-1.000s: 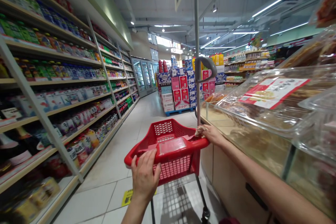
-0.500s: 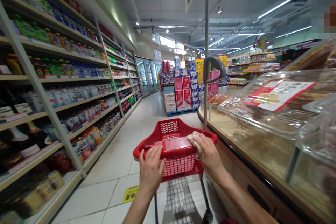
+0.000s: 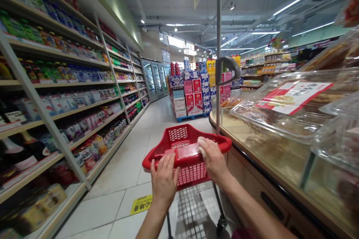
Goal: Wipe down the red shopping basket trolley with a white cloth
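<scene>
A red plastic shopping cart (image 3: pixel 193 177) stands right in front of me, with a clear-covered panel in the middle of its handle (image 3: pixel 187 151). My left hand (image 3: pixel 165 179) grips the left part of that handle, fingers over the top and thumb on the near side. In my right hand (image 3: pixel 214 160) is a crumpled white cloth (image 3: pixel 201 148), pressed against the handle just right of the panel. The fingers cover most of the cloth. A grey pole (image 3: pixel 218 44) with a curved grey hook rises beyond the cart's right side.
Drink shelves (image 3: pixel 70 82) line the left side. At right, a counter (image 3: pixel 252 157) holds clear plastic food boxes (image 3: pixel 294 99) close to the cart. Stacked cartons (image 3: pixel 193 97) stand ahead on a blue pallet. A yellow floor sticker (image 3: pixel 141 204) lies on the tiles.
My right hand has slid a little left along the handle with the cloth, towards the panel. My left hand stays on the handle. The view has shifted slightly.
</scene>
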### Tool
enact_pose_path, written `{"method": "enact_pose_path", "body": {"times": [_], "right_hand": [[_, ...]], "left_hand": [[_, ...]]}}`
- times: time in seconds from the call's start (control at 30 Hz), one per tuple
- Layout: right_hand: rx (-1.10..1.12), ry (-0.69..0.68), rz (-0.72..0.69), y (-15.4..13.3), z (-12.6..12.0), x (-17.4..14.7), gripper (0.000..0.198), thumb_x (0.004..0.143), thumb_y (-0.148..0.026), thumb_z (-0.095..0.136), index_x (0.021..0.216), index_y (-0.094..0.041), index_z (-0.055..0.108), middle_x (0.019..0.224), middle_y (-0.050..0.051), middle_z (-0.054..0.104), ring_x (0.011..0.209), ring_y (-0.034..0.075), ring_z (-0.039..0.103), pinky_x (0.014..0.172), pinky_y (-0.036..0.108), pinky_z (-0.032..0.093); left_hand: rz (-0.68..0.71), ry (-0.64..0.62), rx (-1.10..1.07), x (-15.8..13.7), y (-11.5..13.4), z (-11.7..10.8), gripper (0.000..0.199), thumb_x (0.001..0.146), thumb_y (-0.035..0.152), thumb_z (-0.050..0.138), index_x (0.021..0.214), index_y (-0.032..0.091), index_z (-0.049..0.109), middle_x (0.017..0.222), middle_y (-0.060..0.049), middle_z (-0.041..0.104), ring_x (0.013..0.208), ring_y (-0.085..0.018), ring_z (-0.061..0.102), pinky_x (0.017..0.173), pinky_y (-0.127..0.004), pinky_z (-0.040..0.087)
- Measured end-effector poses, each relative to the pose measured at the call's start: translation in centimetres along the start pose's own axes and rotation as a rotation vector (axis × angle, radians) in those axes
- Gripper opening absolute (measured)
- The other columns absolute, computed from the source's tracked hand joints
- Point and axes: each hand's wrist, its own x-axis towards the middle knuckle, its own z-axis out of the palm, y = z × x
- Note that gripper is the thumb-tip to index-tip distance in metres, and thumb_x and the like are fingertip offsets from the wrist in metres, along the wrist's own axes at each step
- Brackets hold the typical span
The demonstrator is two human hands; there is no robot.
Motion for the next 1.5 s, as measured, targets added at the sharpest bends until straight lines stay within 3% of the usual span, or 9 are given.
{"method": "enact_pose_path", "body": {"times": [0.13,0.27,0.33,0.53,0.73,0.93,1.1,1.2,1.5], "right_hand": [[0.052,-0.076,-0.194,-1.6,0.7,-0.6,0.037,0.08,-0.011,0.04,0.112,-0.023,0.054,0.123,0.008,0.051,0.118,0.021,0.04,0.097,0.044,0.034],[0.01,0.023,0.002,0.7,-0.1,-0.1,0.039,0.081,-0.013,0.036,0.117,-0.021,0.05,0.12,0.009,0.053,0.115,0.023,0.044,0.094,0.049,0.036],[-0.001,0.057,0.025,0.6,0.2,-0.1,0.038,0.082,-0.014,0.035,0.117,-0.019,0.05,0.119,0.011,0.054,0.114,0.023,0.045,0.094,0.049,0.036],[0.035,-0.037,-0.243,-3.0,2.3,-0.8,0.038,0.08,-0.01,0.043,0.114,-0.022,0.053,0.122,0.008,0.051,0.119,0.022,0.039,0.096,0.044,0.036],[-0.016,0.102,-0.034,0.3,0.7,0.0,0.038,0.08,-0.01,0.038,0.116,-0.017,0.051,0.118,0.011,0.054,0.114,0.023,0.044,0.094,0.047,0.037],[0.032,-0.006,-0.268,-3.1,2.2,-1.1,0.035,0.08,-0.011,0.042,0.112,-0.02,0.054,0.122,0.01,0.052,0.119,0.021,0.039,0.096,0.043,0.035],[0.037,0.046,-0.109,1.3,0.5,-0.2,0.04,0.08,-0.01,0.036,0.116,-0.018,0.05,0.122,0.011,0.051,0.117,0.023,0.042,0.095,0.048,0.034],[0.036,0.1,-0.013,2.4,0.0,0.5,0.036,0.082,-0.015,0.035,0.114,-0.02,0.051,0.117,0.009,0.055,0.112,0.023,0.047,0.093,0.048,0.036],[0.111,0.011,-0.27,-3.8,1.7,-1.2,0.032,0.082,-0.017,0.042,0.113,-0.021,0.053,0.119,0.009,0.054,0.115,0.022,0.043,0.095,0.044,0.034]], "left_hand": [[0.014,-0.005,0.006,0.0,0.1,0.0,0.037,0.079,0.024,0.043,0.116,0.018,0.049,0.112,-0.009,0.059,0.103,-0.023,0.052,0.1,-0.049,0.018],[0.016,-0.003,0.006,-0.1,-0.7,-0.2,0.047,0.08,0.028,0.043,0.124,0.014,0.039,0.121,-0.012,0.052,0.11,-0.023,0.048,0.1,-0.048,0.02],[-0.037,0.016,0.03,0.0,-1.4,-0.3,0.052,0.078,0.034,0.044,0.124,0.01,0.037,0.125,-0.015,0.047,0.114,-0.026,0.043,0.099,-0.05,0.021],[-0.106,-0.17,0.019,0.7,-2.9,-1.6,0.04,0.079,0.039,0.043,0.109,0.015,0.052,0.108,-0.011,0.06,0.103,-0.024,0.051,0.097,-0.05,0.024],[-0.124,-0.148,0.0,0.1,-2.4,-2.1,0.041,0.078,0.042,0.045,0.108,0.016,0.053,0.107,-0.01,0.061,0.1,-0.023,0.052,0.097,-0.049,0.023],[-0.17,-0.154,-0.019,0.3,-0.9,-2.5,0.037,0.077,0.04,0.047,0.104,0.016,0.056,0.102,-0.009,0.063,0.096,-0.023,0.053,0.092,-0.047,0.028],[-0.095,-0.259,-0.139,0.3,-1.5,-3.3,0.035,0.077,0.033,0.047,0.107,0.017,0.053,0.106,-0.007,0.062,0.097,-0.02,0.054,0.087,-0.039,0.036],[-0.1,-0.24,-0.158,0.0,-2.3,-3.4,0.038,0.076,0.037,0.046,0.109,0.017,0.052,0.113,-0.008,0.058,0.104,-0.021,0.051,0.09,-0.04,0.035],[-0.179,-0.299,-0.11,0.4,-0.6,-4.6,0.027,0.075,0.04,0.048,0.092,0.021,0.058,0.099,-0.005,0.064,0.099,-0.021,0.053,0.097,-0.047,0.023]]}}
